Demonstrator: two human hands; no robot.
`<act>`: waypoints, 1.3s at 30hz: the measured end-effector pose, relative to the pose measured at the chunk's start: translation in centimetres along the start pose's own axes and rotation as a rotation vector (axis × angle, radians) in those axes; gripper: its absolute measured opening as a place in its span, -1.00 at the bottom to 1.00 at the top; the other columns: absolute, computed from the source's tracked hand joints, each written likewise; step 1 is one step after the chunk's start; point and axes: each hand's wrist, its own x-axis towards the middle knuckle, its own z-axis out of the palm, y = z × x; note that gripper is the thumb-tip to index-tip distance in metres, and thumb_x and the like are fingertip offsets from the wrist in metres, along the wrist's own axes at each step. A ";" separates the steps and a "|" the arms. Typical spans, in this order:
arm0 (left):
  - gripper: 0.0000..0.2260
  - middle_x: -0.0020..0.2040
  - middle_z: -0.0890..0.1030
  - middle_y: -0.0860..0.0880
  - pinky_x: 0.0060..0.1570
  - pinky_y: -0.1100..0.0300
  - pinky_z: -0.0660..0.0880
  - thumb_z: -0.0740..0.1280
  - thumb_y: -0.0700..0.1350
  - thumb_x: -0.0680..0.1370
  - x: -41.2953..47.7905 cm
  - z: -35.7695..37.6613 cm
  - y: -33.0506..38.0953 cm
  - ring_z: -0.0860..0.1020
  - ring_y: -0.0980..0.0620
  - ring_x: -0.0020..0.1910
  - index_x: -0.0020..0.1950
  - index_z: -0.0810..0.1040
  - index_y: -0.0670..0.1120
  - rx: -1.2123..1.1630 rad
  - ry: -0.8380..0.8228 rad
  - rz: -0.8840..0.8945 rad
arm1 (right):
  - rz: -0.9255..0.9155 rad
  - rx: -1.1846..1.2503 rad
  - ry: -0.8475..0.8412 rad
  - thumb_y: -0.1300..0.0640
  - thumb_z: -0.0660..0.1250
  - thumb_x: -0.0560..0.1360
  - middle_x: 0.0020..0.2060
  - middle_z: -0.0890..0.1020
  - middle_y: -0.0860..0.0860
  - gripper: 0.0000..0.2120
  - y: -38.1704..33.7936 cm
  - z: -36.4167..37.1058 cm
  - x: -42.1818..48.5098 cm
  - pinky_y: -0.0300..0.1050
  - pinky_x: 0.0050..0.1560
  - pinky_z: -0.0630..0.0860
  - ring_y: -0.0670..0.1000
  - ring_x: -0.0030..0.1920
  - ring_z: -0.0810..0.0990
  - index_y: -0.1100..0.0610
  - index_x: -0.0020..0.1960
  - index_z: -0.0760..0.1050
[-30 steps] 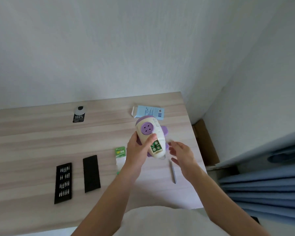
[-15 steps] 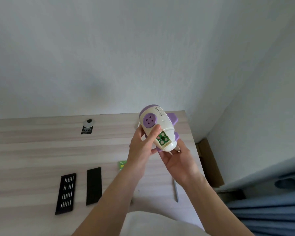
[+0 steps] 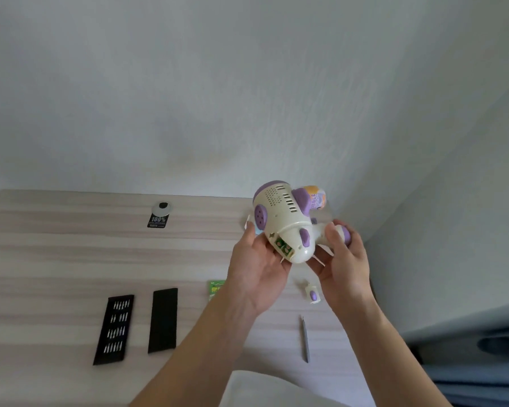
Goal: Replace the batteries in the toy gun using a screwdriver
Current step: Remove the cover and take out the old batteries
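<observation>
Both forearms [image 3: 206,342] are bare; a white garment [image 3: 276,390] covers the torso.

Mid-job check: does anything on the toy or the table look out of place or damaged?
Only the toy gun: its battery compartment is uncovered, green cells exposed. A small white-and-purple piece, likely the cover, lies loose on the table near the right hand. No damage or spill shows.

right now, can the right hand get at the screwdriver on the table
Probably yes: the screwdriver lies bare on the table close by the right hand, with nothing over it. But that hand grips the toy gun by its handle, so it must let go first.
</observation>
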 end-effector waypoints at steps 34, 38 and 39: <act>-0.57 0.31 0.58 -0.25 0.42 -0.05 0.39 0.14 0.02 0.69 0.0 -0.8 0.8 0.53 -0.18 0.35 0.32 0.55 -0.29 -0.201 0.014 -0.068 | -0.225 -0.224 0.073 0.16 0.30 0.62 0.05 0.63 0.09 -0.75 -1.1 1.4 0.2 -0.02 -0.15 0.63 0.08 -0.06 0.70 0.03 0.28 0.42; -0.64 0.31 0.58 -0.26 0.37 -0.14 0.42 0.18 -0.08 0.67 -0.4 -0.6 1.1 0.54 -0.21 0.33 0.34 0.52 -0.29 -0.184 -0.005 -0.077 | -0.227 -0.194 0.077 0.15 0.30 0.62 0.05 0.63 0.09 -0.73 -1.5 1.5 0.2 0.02 -0.11 0.63 0.09 -0.06 0.71 0.04 0.30 0.42; -0.65 0.29 0.59 -0.26 0.33 -0.17 0.46 0.19 -0.09 0.67 -0.5 -0.7 1.1 0.55 -0.22 0.31 0.34 0.51 -0.29 -0.185 -0.003 -0.082 | -0.224 -0.182 0.084 0.15 0.30 0.62 0.06 0.62 0.10 -0.73 -1.5 1.5 0.2 0.03 -0.10 0.63 0.10 -0.06 0.71 0.05 0.31 0.42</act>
